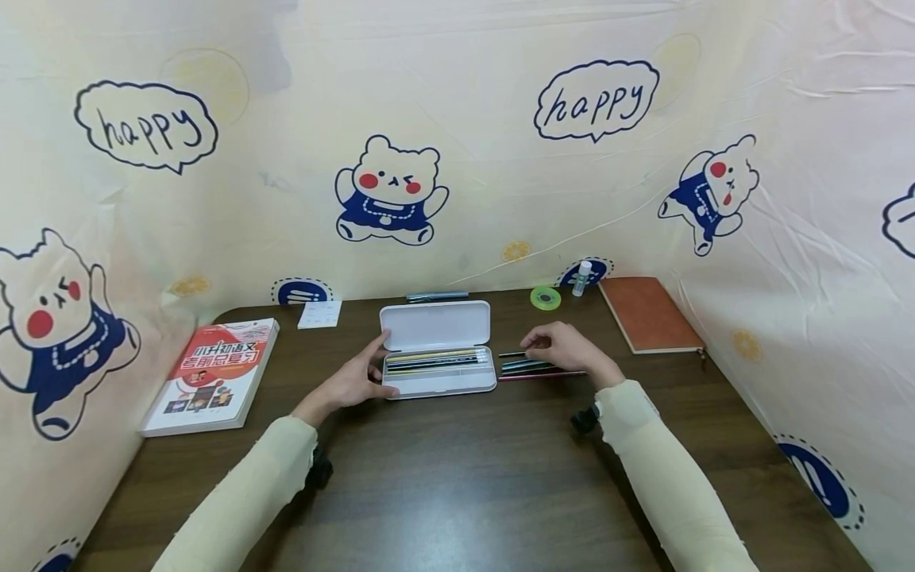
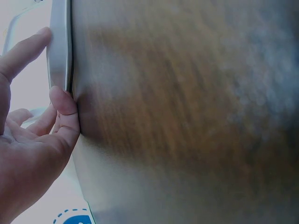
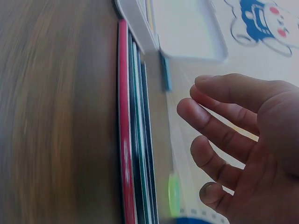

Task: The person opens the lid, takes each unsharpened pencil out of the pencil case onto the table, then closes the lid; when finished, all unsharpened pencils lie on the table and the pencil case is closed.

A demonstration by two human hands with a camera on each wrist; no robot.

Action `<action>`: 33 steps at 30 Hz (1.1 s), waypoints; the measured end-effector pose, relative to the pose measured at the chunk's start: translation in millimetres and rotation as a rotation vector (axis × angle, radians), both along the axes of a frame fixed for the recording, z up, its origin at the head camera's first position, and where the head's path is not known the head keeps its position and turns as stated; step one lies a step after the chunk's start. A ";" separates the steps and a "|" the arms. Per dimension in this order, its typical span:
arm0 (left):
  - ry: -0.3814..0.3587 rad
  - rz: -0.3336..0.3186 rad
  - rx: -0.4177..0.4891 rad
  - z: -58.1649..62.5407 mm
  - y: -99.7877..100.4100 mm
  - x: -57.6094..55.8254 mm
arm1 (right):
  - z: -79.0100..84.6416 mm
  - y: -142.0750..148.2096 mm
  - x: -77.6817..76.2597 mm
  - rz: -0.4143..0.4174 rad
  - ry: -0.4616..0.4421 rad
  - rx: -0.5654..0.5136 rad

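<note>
A white pencil case (image 1: pixel 439 389) lies on the table with its lid (image 1: pixel 436 326) raised at the back. Several striped pencils (image 1: pixel 432 363) rest in its tray. My left hand (image 1: pixel 352 380) holds the case's left end, thumb at the front corner and index finger by the lid. To the right of the case lie more pencils side by side, a red pencil (image 3: pixel 125 116) nearest me and dark ones behind it. My right hand (image 1: pixel 561 348) hovers over these pencils, fingers loosely bent; nothing shows between them in the right wrist view.
A thick book (image 1: pixel 214 373) lies at the left, with a white paper pad (image 1: pixel 319 314) near it. Behind the lid are blue pens (image 1: pixel 438 297). Green tape (image 1: pixel 546 299), a glue stick (image 1: pixel 582 278) and a brown notebook (image 1: pixel 650 314) sit at the back right.
</note>
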State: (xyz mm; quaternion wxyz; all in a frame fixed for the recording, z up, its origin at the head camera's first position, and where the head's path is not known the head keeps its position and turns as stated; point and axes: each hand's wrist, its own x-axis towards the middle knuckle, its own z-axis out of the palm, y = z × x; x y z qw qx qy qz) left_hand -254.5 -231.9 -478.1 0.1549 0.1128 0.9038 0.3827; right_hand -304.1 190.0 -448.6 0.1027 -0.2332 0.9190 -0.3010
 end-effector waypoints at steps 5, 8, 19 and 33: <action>-0.005 0.005 0.006 -1.7 -0.8 -0.6 | 0.5 -26.7 -2.1 0.035 -0.021 0.024; -0.007 0.008 0.008 -2.3 -1.1 -0.5 | -1.3 -41.4 -3.2 0.060 -0.009 0.039; -0.001 0.017 0.006 -2.5 -0.6 -0.6 | -8.0 -82.4 1.1 0.110 -0.019 0.109; 0.007 0.013 0.019 -2.9 -0.4 -1.1 | -13.5 -97.1 2.9 0.157 0.028 0.240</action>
